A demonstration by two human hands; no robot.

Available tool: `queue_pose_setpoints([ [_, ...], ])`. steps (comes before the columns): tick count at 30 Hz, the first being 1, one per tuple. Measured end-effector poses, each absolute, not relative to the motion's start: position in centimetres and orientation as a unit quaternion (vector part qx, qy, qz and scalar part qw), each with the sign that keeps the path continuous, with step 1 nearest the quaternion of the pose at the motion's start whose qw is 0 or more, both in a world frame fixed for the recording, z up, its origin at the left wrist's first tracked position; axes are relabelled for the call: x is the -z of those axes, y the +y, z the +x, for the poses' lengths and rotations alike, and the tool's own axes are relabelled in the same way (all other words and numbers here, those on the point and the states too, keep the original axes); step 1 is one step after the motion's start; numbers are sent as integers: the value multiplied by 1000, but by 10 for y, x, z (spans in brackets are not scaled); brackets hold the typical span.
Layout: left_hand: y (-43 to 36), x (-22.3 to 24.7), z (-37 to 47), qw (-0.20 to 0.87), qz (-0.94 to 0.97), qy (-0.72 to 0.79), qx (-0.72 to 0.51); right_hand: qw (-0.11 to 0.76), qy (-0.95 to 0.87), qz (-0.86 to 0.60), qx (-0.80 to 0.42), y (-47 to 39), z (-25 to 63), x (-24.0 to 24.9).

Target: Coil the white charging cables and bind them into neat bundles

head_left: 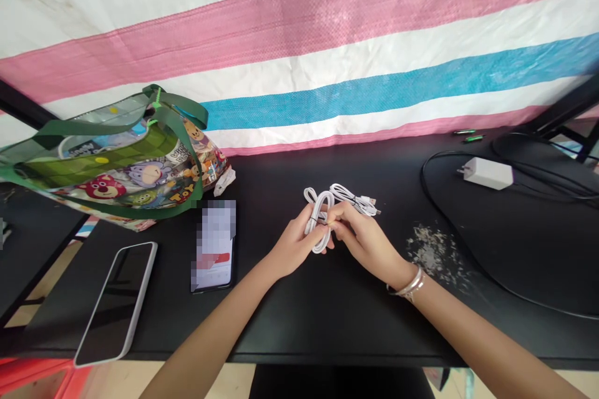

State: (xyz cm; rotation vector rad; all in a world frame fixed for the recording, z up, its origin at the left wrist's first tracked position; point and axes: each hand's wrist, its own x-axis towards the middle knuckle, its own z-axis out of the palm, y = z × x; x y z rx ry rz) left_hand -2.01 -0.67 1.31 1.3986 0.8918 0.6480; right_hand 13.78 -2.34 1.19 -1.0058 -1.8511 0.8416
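Observation:
Near the middle of the black table, my left hand [296,242] is closed round a coiled white cable [320,209], thumb across its lower part. A dark tie appears round the coil's middle. My right hand [358,235], with bracelets at the wrist, pinches at the coil's right side; what lies between thumb and forefinger is too small to make out. Just beyond my hands, another bundled white cable [356,198] rests on the table, with a dark tie and its plug ends at the right. Part of the held coil is hidden behind my fingers.
On the left are a cartoon-print bag [140,177] with green handles, a lit phone [216,246] and a dark-screened phone [119,299] near the front edge. At right, a white charger [488,173], black cable [461,237] and pale crumbs [433,249] lie on the black table [299,330].

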Motion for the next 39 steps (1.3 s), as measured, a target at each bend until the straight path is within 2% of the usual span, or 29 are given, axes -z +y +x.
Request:
queue_pose_setpoints([
  [5, -7, -17, -20, 467, 698, 475, -264, 471, -691, -403, -372, -23, 133, -9],
  [10, -7, -14, -19, 323, 747, 525, -249, 513, -573, -399, -499, -22, 125, -2],
  [17, -8, -7, -20, 170, 800, 514, -260, 475, -396, -386, -684, -27, 122, -7],
  [23, -8, -8, -21, 166, 813, 480, -284, 427, -300, -327, -788, -26, 127, -12],
  [32, -7, -6, -23, 292, 779, 456, -315, 407, -278, -300, -817, -27, 128, -12],
  [39, -3, -11, -22, 217, 804, 458, -311, 410, -274, -306, -814, -24, 129, -9],
])
